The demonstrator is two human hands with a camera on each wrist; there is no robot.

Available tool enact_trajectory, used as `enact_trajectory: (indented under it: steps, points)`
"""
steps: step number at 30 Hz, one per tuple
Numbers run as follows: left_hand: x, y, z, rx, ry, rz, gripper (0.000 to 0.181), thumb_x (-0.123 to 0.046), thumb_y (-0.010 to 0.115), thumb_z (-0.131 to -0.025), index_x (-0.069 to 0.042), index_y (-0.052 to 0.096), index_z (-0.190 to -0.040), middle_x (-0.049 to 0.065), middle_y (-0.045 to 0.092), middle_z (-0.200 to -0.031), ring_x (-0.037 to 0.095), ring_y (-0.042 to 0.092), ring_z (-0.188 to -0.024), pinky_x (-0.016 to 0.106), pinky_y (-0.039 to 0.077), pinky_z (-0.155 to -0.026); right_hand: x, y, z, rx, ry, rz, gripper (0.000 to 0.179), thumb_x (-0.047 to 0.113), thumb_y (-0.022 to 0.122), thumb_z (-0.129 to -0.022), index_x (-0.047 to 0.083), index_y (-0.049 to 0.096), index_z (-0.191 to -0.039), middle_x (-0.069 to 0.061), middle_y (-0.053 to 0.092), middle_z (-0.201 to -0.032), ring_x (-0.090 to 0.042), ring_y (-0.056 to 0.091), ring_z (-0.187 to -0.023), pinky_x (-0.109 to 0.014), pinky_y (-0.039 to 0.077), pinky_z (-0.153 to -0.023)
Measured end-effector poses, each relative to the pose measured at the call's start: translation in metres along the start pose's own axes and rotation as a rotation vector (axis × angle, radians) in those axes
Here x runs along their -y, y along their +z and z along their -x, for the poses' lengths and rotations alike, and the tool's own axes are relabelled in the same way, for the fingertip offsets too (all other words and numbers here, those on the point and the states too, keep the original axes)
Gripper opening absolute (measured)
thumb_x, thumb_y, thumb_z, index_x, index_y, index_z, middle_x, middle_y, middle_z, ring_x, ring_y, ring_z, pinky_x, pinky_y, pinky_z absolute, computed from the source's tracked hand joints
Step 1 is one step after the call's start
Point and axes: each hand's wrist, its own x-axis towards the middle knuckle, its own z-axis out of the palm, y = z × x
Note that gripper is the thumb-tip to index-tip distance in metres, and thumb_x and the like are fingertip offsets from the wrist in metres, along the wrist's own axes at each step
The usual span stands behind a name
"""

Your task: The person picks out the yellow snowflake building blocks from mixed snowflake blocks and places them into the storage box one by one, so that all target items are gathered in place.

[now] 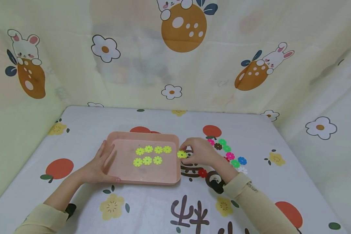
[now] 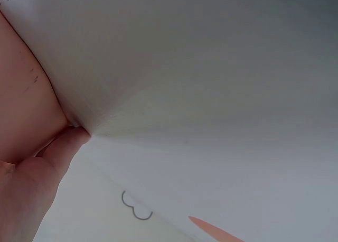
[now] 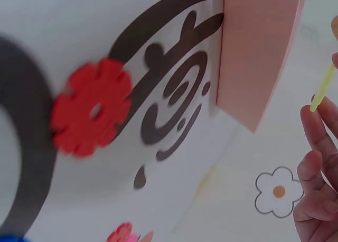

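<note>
A pink rectangular tray [image 1: 123, 172] lies on the table with several yellow-green notched plastic discs [image 1: 147, 160] in two rows inside. My left hand [image 1: 97, 167] holds the tray at its front left corner, fingers over the left rim and thumb along the front edge. In the left wrist view, that hand [image 2: 37, 178] shows against the tray's side wall [image 2: 31, 89]. My right hand [image 1: 200, 151] pinches one more yellow-green disc [image 1: 181, 154] at the tray's right rim. In the right wrist view this disc [image 3: 323, 89] appears edge-on between thumb and fingers.
Right of the tray, partly behind my right forearm, lie several loose discs, among them a blue one [image 1: 242, 160], a green one [image 1: 222, 142] and a brown one [image 1: 218, 146]. A single red disc [image 1: 202, 172] sits nearer the tray. Patterned curtain [image 1: 134, 74] hangs behind the table.
</note>
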Motion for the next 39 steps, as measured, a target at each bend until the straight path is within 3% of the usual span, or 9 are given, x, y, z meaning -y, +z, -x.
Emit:
enact_trajectory:
  steps: [9, 15, 28, 39]
  points:
    - [-0.001, 0.0, 0.0, 0.002, -0.001, -0.003, 0.122, -0.053, 0.078, -0.061, -0.003, 0.007, -0.146, 0.023, -0.015, -0.148, 0.047, -0.001, -0.133, 0.066, 0.028, -0.092, 0.016, 0.013, -0.018, 0.026, 0.036, -0.012, 0.034, 0.032, 0.078, -0.069, 0.015, 0.069, -0.096, 0.009, 0.061, -0.085, -0.02, 0.057, -0.084, -0.026, 0.046, -0.068]
    - [-0.002, -0.001, 0.0, 0.0, -0.003, 0.003, 0.122, -0.052, 0.079, -0.061, -0.003, 0.007, -0.146, 0.023, -0.015, -0.148, 0.047, 0.0, -0.133, 0.066, 0.028, -0.092, 0.019, 0.021, -0.028, 0.048, 0.052, -0.01, 0.034, 0.033, 0.078, -0.069, 0.015, 0.069, -0.097, 0.009, 0.062, -0.086, -0.015, 0.053, -0.084, -0.028, 0.045, -0.074]
    - [0.001, 0.0, 0.0, 0.0, 0.004, 0.007, 0.123, -0.052, 0.079, -0.06, -0.003, 0.007, -0.146, 0.024, -0.015, -0.148, 0.049, 0.004, -0.132, 0.066, 0.027, -0.093, 0.018, 0.037, -0.041, 0.097, 0.001, 0.094, 0.034, 0.038, 0.076, -0.068, 0.016, 0.071, -0.093, 0.01, 0.064, -0.083, -0.009, 0.05, -0.075, -0.022, 0.044, -0.061]
    - [0.002, -0.001, 0.001, -0.002, 0.006, 0.017, 0.123, -0.053, 0.079, -0.059, -0.003, 0.007, -0.146, 0.024, -0.015, -0.148, 0.05, 0.005, -0.131, 0.066, 0.027, -0.093, 0.017, 0.047, -0.046, 0.1, 0.005, 0.192, 0.029, 0.039, 0.076, -0.068, 0.019, 0.071, -0.088, 0.012, 0.054, -0.072, -0.007, 0.047, -0.073, -0.022, 0.042, -0.056]
